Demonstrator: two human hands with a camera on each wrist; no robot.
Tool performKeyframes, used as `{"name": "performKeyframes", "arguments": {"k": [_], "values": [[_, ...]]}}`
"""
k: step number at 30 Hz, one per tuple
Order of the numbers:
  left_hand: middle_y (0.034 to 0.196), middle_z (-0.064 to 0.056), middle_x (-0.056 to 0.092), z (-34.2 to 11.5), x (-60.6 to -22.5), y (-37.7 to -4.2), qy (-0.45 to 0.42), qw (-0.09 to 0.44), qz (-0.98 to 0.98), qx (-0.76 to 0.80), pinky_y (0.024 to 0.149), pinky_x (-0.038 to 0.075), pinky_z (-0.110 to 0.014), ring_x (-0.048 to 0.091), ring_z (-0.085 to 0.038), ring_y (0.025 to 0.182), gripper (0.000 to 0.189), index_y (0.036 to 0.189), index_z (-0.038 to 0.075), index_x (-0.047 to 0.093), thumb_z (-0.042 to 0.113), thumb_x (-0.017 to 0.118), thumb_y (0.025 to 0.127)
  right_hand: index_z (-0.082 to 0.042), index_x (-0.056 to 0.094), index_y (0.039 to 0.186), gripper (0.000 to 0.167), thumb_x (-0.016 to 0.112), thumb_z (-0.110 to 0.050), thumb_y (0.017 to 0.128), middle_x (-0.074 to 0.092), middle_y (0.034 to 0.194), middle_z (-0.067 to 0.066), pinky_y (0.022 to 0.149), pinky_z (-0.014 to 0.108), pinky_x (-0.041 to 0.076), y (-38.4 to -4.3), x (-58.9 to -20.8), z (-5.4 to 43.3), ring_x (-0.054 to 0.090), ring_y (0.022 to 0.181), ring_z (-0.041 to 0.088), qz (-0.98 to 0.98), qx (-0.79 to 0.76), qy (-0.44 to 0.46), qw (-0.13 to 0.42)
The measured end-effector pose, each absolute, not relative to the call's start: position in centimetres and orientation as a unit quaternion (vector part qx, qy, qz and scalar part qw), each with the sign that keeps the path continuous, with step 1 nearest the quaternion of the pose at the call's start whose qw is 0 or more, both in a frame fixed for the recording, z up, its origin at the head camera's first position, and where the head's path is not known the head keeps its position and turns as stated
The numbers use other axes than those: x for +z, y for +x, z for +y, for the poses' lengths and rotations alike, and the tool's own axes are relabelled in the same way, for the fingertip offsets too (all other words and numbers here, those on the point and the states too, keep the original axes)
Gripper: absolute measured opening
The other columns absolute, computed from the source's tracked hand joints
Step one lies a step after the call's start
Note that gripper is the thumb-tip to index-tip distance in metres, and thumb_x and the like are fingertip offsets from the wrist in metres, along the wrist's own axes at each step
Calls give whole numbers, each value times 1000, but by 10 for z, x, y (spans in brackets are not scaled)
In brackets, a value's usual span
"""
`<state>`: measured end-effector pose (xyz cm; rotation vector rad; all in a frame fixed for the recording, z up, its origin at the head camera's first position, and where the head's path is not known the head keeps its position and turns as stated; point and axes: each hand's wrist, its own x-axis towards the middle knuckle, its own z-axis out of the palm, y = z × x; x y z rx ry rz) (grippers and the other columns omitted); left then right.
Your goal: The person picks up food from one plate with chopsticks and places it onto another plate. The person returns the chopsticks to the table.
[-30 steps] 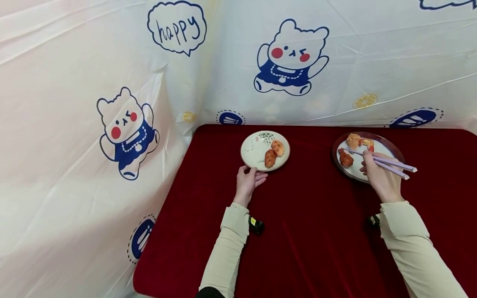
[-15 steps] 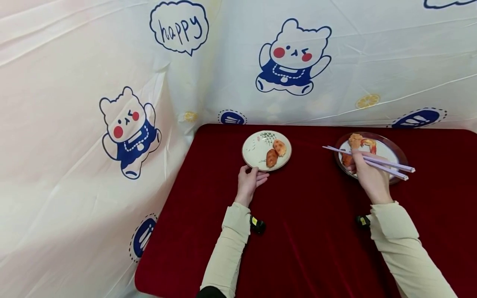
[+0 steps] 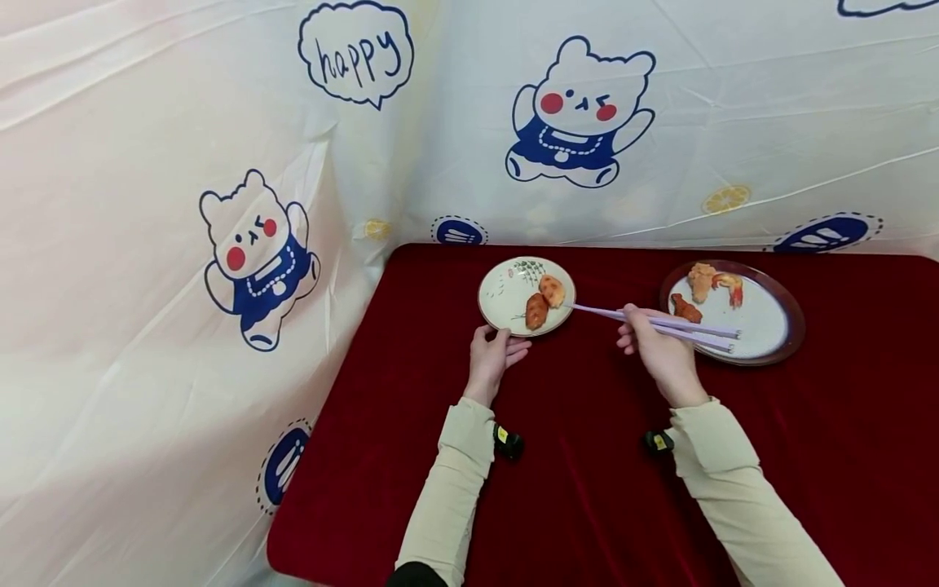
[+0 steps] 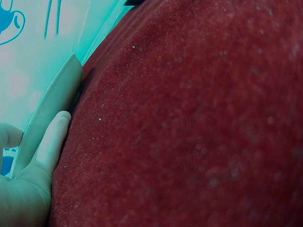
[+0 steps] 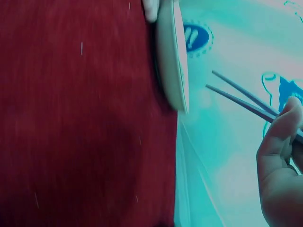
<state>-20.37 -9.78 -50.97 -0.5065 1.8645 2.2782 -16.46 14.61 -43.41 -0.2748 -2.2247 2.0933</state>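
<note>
In the head view my left hand (image 3: 490, 359) holds the near rim of a small white plate (image 3: 499, 297) with a leaf pattern, thumb at the rim. The left wrist view shows a finger along the plate's underside (image 4: 57, 97). Two browned food pieces, a darker one (image 3: 536, 311) and a paler one (image 3: 552, 290), lie on the plate's right half. My right hand (image 3: 663, 355) grips a pair of lilac chopsticks (image 3: 597, 311), tips at the small plate's right rim in the head view. In the right wrist view the chopsticks (image 5: 241, 100) are slightly spread, with nothing between their tips.
To the right sits a larger brown-rimmed white plate (image 3: 766, 318). On it are a shrimp (image 3: 731, 289), a pale fried piece (image 3: 702, 280) and a reddish-brown piece (image 3: 685, 308). A dark red cloth (image 3: 587, 489) covers the table; a printed white curtain (image 3: 440, 122) hangs behind.
My right hand has moved left with the chopsticks, from over the large plate to near the small plate. The left hand keeps its hold on the small plate's rim.
</note>
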Motion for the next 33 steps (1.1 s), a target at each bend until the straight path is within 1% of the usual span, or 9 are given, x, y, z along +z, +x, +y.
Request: {"name": "performKeyframes", "arguments": {"k": [5,11,19,21,24,27,30,32,33], "values": [[109,-21,68,-96,-511,-205,-170,72,624,760,81,61,-31,72,-25,92,57,149,6,24,17,49,98,6,64,103,39,56,-32,98,63,70,-10,57,16,56,-169,-441,127,62,60,-1,-732,677,-74,4],[107,-21,69,-96,-510,-205,-171,73,622,761,80,61,-31,73,-25,91,58,149,6,24,17,49,98,7,63,106,41,54,-32,98,62,72,-7,57,16,56,-174,-444,112,61,60,0,-735,672,-90,-7],[107,-21,69,-97,-511,-205,-174,73,622,760,80,61,-31,72,-26,92,61,151,5,20,16,49,98,2,65,110,43,52,-37,98,62,78,-4,60,16,56,-179,-445,104,61,62,1,-742,658,-124,-17],[107,-21,69,-97,-511,-205,-174,74,622,760,80,61,-31,72,-26,92,62,151,5,19,16,49,97,0,66,111,41,50,-36,99,60,78,-5,62,16,55,-181,-444,104,61,66,4,-754,645,-120,-10],[107,-21,69,-97,-511,-205,-174,74,622,760,80,61,-31,73,-26,91,63,152,5,19,16,49,97,-4,67,108,34,50,-31,98,59,76,-3,63,16,53,-184,-443,104,62,73,15,-777,620,-109,18],[106,-20,69,-98,-511,-206,-175,74,620,761,80,61,-31,73,-25,91,64,152,5,18,16,49,97,-4,66,102,26,50,-24,97,62,78,5,61,15,51,-187,-441,103,63,75,20,-789,604,-98,53],[106,-20,69,-98,-512,-206,-176,74,618,762,80,62,-31,73,-25,91,64,152,6,18,15,49,97,-3,66,99,25,51,-23,97,65,80,11,57,16,51,-192,-437,102,63,68,14,-802,587,-77,81],[106,-20,69,-98,-512,-206,-177,74,617,763,80,62,-31,73,-25,91,64,151,6,19,15,49,96,-1,65,96,27,50,-24,97,67,83,16,54,17,52,-196,-433,100,64,64,12,-814,571,-47,92],[106,-20,69,-98,-512,-206,-177,73,617,764,79,62,-31,73,-26,91,63,151,6,19,15,49,96,0,65,95,28,50,-24,98,67,82,15,53,18,52,-199,-432,99,64,63,13,-824,557,-31,101]]}}
